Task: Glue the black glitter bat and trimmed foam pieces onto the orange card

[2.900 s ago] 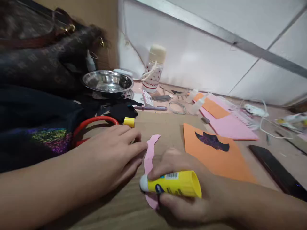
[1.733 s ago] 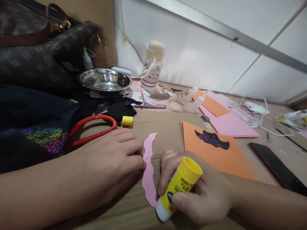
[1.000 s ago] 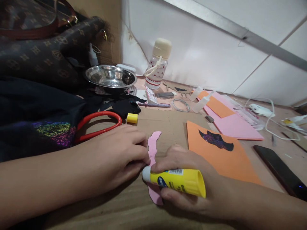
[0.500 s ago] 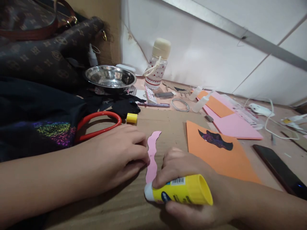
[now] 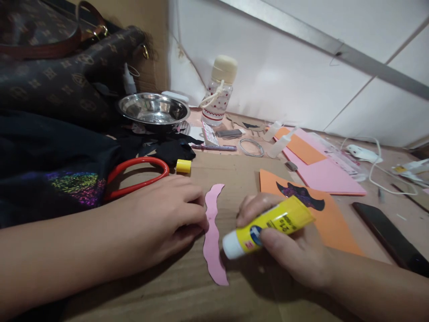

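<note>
A wavy pink paper strip (image 5: pixel 213 250) lies lengthwise on the brown cardboard (image 5: pixel 150 290). My left hand (image 5: pixel 177 205) rests beside it with curled fingers, the fingertips pressing its left edge down. Just right of the strip, my right hand (image 5: pixel 288 250) is wrapped around a yellow glue stick (image 5: pixel 278 219), its white tip pointing down and left, apart from the paper. The yellow cap (image 5: pixel 183 166) of the glue stick sits beyond my left hand, near the red handle of the scissors (image 5: pixel 144 162). An orange paper sheet (image 5: pixel 328 228) bears a dark glittery cutout (image 5: pixel 298 197) behind my right hand.
Black cloth (image 5: pixel 50 161) and a patterned handbag (image 5: pixel 50 76) fill the left. At the back stand a metal bowl (image 5: pixel 154 107) and a bottle (image 5: pixel 219 89). Pink paper (image 5: pixel 328 172), small squeeze bottles (image 5: pixel 279 145) and a phone (image 5: pixel 385 232) lie on the right.
My right hand has lifted the glue stick off the strip's lower end and moved up and right, uncovering that end. My left hand stays in place.
</note>
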A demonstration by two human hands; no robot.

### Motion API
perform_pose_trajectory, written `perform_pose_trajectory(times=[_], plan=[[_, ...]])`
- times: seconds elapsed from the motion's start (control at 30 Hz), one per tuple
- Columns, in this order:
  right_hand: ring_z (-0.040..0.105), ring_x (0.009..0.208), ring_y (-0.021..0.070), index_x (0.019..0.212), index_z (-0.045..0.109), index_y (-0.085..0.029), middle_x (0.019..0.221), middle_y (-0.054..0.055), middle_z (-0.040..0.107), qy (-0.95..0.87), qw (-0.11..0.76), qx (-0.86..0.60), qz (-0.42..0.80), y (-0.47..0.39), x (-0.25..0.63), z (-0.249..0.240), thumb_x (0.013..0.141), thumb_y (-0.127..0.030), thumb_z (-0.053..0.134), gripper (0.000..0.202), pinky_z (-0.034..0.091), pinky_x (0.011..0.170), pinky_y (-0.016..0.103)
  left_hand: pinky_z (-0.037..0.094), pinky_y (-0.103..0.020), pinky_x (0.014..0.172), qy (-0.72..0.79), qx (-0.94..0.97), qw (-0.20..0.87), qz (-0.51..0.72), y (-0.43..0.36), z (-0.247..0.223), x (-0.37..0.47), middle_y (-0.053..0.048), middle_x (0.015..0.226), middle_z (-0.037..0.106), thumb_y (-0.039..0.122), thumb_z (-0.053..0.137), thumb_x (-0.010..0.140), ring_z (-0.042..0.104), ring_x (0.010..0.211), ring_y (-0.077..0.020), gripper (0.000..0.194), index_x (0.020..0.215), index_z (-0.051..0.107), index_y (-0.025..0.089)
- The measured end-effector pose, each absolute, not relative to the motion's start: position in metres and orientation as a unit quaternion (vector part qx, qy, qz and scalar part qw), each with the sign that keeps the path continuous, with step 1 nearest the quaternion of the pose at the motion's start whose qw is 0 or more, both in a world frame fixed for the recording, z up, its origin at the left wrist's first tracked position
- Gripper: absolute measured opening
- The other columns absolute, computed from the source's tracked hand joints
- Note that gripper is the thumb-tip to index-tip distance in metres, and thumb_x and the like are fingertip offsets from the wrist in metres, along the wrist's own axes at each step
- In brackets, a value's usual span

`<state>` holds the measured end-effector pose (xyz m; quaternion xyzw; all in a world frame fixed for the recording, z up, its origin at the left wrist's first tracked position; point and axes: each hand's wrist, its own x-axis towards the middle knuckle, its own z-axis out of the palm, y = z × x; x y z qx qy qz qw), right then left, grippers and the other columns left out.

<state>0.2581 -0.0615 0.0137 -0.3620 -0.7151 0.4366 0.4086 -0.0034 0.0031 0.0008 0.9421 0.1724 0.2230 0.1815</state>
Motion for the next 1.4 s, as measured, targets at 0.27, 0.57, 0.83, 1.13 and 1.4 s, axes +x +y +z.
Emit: perform_pose_trajectory(times=[0.27, 0.57, 0.83, 1.13, 1.4], plan=[[0.079, 0.086, 0.0231, 0.104, 0.074, -0.024, 0.092, 0.005, 0.083, -0.783, 0.340, -0.413, 0.319, -0.059, 0.248, 0.016, 0.096, -0.025, 0.076, 0.009, 0.062, 0.083, 0.035, 0.050, -0.031, 0.089, 0.160, 0.936, 0.193, 0.247, 0.004, 0.000, 0.001, 0.002, 0.108, 0.079, 0.012, 0.064, 0.104, 0.071, 0.100, -0.0174, 0.022, 0.100, 0.079, 0.028], [0.071, 0.068, 0.0147, 0.096, 0.073, -0.021, 0.082, 0.002, 0.081, -0.834, 0.333, -0.324, 0.297, -0.060, 0.250, 0.018, 0.086, -0.013, 0.077, 0.013, 0.058, 0.076, 0.028, 0.052, -0.034, 0.083, 0.174, 0.942, 0.175, 0.227, 0.004, 0.001, -0.003, 0.000, 0.102, 0.077, 0.013, 0.064, 0.102, 0.069, 0.093, -0.0204, 0.022, 0.095, 0.081, 0.027], [0.072, 0.072, 0.0165, 0.099, 0.068, -0.025, 0.081, 0.001, 0.076, -0.825, 0.347, -0.206, 0.395, -0.061, 0.255, 0.002, 0.096, -0.032, 0.073, 0.009, 0.058, 0.083, 0.032, 0.053, -0.034, 0.083, 0.171, 0.937, 0.182, 0.242, 0.003, 0.003, -0.001, 0.000, 0.104, 0.080, 0.012, 0.061, 0.101, 0.071, 0.094, -0.0195, 0.026, 0.096, 0.082, 0.027], [0.070, 0.068, 0.0166, 0.099, 0.073, -0.022, 0.082, 0.001, 0.079, -0.794, 0.378, -0.357, 0.316, -0.061, 0.253, 0.015, 0.089, -0.014, 0.075, 0.013, 0.057, 0.070, 0.029, 0.051, -0.036, 0.085, 0.183, 0.942, 0.186, 0.211, 0.003, -0.005, -0.004, 0.001, 0.106, 0.077, 0.017, 0.065, 0.103, 0.069, 0.097, -0.0211, 0.020, 0.100, 0.081, 0.029], [0.073, 0.073, 0.0149, 0.098, 0.066, -0.024, 0.085, 0.000, 0.080, -0.848, 0.325, -0.264, 0.325, -0.062, 0.253, 0.015, 0.089, -0.018, 0.078, 0.016, 0.056, 0.083, 0.030, 0.052, -0.036, 0.086, 0.178, 0.943, 0.183, 0.214, 0.005, -0.002, -0.004, 0.002, 0.107, 0.078, 0.015, 0.067, 0.101, 0.071, 0.098, -0.0211, 0.020, 0.101, 0.081, 0.030]])
